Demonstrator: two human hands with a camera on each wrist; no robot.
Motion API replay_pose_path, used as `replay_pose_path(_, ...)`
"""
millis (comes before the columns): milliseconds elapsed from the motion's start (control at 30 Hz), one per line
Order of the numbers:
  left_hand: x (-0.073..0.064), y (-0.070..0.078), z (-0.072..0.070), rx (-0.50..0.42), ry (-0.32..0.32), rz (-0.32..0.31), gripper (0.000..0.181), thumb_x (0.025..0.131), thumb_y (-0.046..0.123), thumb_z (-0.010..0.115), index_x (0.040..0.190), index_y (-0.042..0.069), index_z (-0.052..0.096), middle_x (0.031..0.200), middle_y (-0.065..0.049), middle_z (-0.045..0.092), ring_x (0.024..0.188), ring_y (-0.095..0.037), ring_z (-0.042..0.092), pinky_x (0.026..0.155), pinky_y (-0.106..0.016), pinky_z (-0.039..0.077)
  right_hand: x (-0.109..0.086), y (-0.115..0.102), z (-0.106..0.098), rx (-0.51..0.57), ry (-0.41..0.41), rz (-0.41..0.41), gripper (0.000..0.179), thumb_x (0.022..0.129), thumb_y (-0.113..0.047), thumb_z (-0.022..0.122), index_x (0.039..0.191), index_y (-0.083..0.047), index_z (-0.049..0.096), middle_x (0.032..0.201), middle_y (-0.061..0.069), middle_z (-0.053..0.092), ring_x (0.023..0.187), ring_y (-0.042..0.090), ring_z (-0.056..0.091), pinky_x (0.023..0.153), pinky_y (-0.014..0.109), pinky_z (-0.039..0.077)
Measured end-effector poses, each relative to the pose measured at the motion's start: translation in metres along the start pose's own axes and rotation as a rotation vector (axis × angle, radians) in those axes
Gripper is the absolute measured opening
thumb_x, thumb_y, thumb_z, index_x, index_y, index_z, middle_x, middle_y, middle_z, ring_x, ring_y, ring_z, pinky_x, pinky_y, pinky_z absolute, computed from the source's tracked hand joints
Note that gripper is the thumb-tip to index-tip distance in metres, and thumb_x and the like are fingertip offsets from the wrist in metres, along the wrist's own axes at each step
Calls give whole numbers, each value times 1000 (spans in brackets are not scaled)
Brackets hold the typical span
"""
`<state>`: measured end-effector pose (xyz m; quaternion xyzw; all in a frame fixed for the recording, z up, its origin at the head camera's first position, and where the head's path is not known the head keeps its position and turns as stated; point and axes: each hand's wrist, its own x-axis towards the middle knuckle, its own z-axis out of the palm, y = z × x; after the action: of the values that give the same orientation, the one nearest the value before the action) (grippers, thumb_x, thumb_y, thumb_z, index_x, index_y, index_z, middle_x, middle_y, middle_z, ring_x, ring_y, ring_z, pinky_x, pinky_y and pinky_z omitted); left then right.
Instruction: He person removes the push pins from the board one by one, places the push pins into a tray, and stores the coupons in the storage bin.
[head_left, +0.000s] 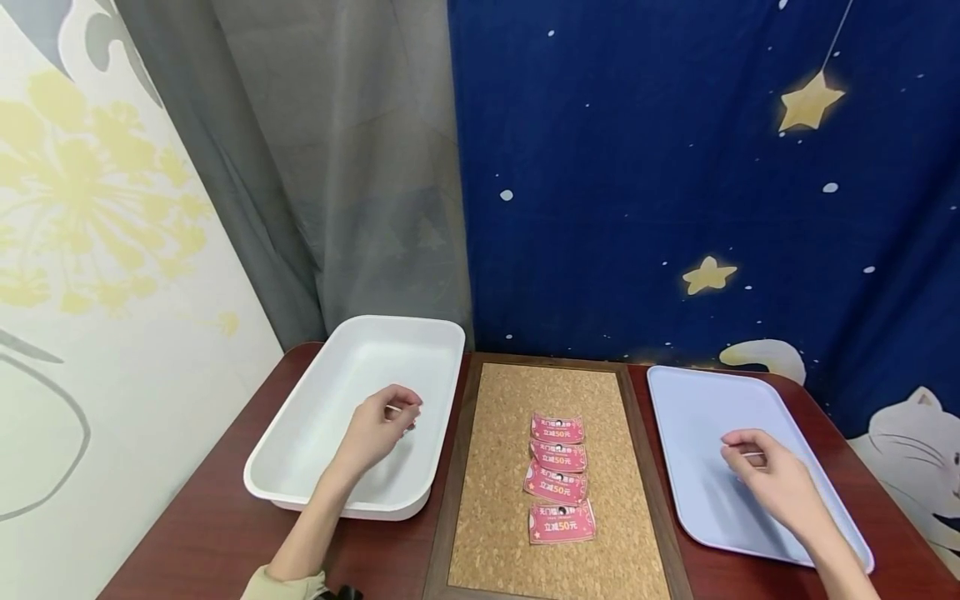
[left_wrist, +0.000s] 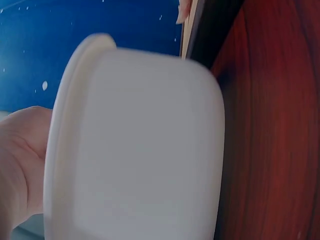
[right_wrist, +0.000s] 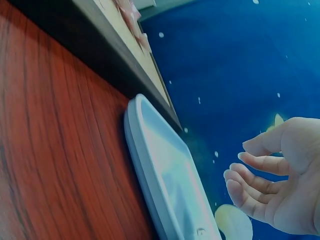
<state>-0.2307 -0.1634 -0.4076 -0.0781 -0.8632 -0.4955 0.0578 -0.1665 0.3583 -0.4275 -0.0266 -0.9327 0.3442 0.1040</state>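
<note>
My left hand (head_left: 382, 423) hovers over the white basin (head_left: 262, 454), fingers loosely curled, with nothing visible in its grasp. In the left wrist view the basin's wall (left_wrist: 145, 145) hides the fingers; only part of the palm shows. On the other side, my right hand (head_left: 776, 479) hangs over the pale blue tray (head_left: 697, 408). Its bent fingers (right_wrist: 250, 187) hold nothing in the right wrist view. Between the hands, several pink coupons (head_left: 562, 527) lie in a column on a cork board (head_left: 495, 492), the upper ones overlapping. Each carries a small dark-and-white spot near its top.
A dark wooden frame (head_left: 450, 508) edges the cork board. Everything stands on a reddish-brown table (head_left: 382, 554). Behind it hang a grey curtain (head_left: 375, 183) and a blue starry curtain (head_left: 600, 208). A white patterned panel (head_left: 90, 367) borders the left side.
</note>
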Motion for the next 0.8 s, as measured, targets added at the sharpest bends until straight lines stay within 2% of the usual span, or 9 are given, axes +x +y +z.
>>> replay_pose_path(133,-3,8,9,-13,-25,29,10,96,4,64,104,1,68,93,-16,68,80,-29,68,65,-25,49,-2,-10,6,-1,21,-41,28,98,-22,66,113,1,65,100,14,71,76,-4,59,62,20,50)
replay_pose_path(333,-9,18,22,-27,-53,99,7,95,1,64,100,3,69,88,-7,69,77,-18,67,65,-23,49,-3,-25,14,11,17,-84,25,98,-19,68,113,1,66,100,11,71,79,-3,61,66,17,50)
replay_pose_path(533,-15,28,34,-50,-113,169,6,96,3,63,100,4,68,91,-9,68,81,-23,69,67,-25,53,-4,-39,23,39,-2,-128,21,97,-16,68,112,-1,66,99,8,71,82,-2,61,69,17,51)
replay_pose_path(700,-20,34,44,-53,-165,212,6,97,4,63,101,6,67,90,-9,67,78,-14,63,66,-25,51,-5,-51,32,74,-10,-168,17,96,-11,68,110,-1,66,96,5,70,82,0,61,70,19,52)
replay_pose_path(800,-23,36,51,-47,-210,212,7,98,4,62,103,5,67,90,-8,67,75,-12,60,65,-24,49,-6,-58,38,84,-40,-169,17,97,-12,67,110,-2,66,95,3,69,82,3,62,70,22,53)
